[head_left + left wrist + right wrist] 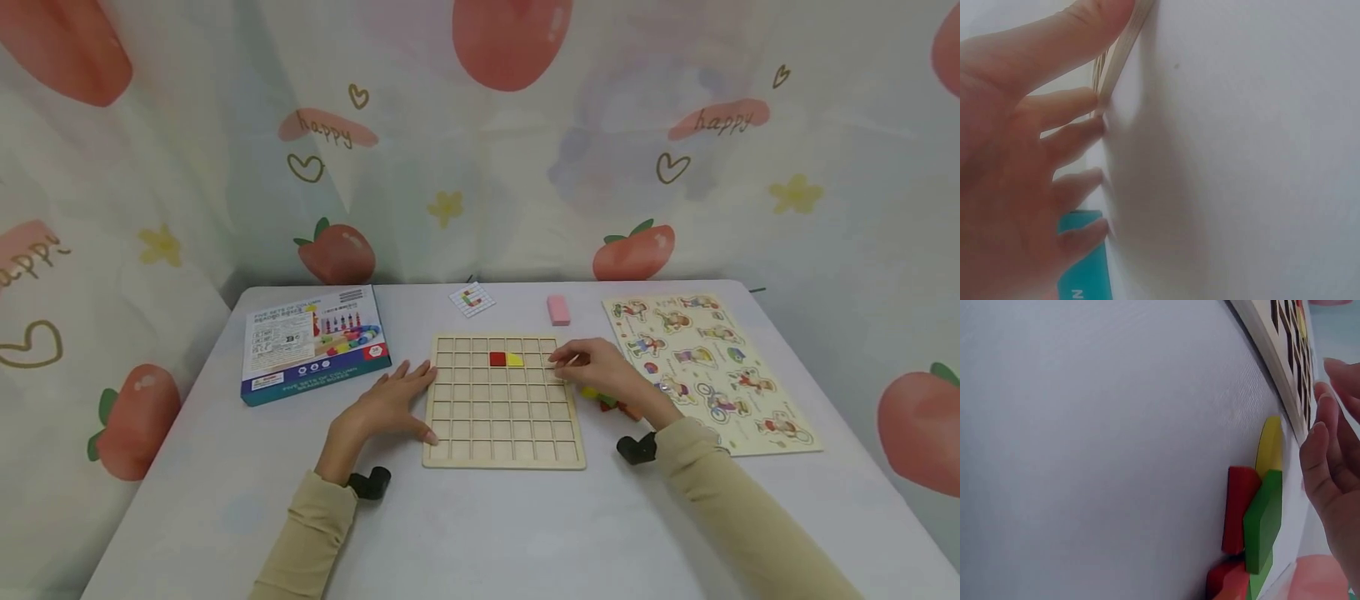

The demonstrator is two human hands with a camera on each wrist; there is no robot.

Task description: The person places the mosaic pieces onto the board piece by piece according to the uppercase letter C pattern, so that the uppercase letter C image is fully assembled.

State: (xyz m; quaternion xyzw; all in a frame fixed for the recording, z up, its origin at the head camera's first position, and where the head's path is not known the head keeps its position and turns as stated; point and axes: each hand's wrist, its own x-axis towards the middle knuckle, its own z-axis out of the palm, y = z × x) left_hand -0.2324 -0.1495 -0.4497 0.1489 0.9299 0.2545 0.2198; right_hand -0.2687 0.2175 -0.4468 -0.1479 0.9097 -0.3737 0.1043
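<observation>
A square wooden grid board lies on the white table. In one of its upper rows sit a red square tile and a yellow tile, side by side. My left hand spreads its fingers along the board's left edge, thumb on the lower left corner. Over the right edge hovers my right hand, fingers loosely bent, with nothing showing between them in the right wrist view. Below that hand is a small heap with a yellow piece, a red block and a green block.
A teal and white game box lies at the back left. Behind the grid board are a small pattern card and a pink block. A large picture board with printed figures lies to the right, partly under my right forearm.
</observation>
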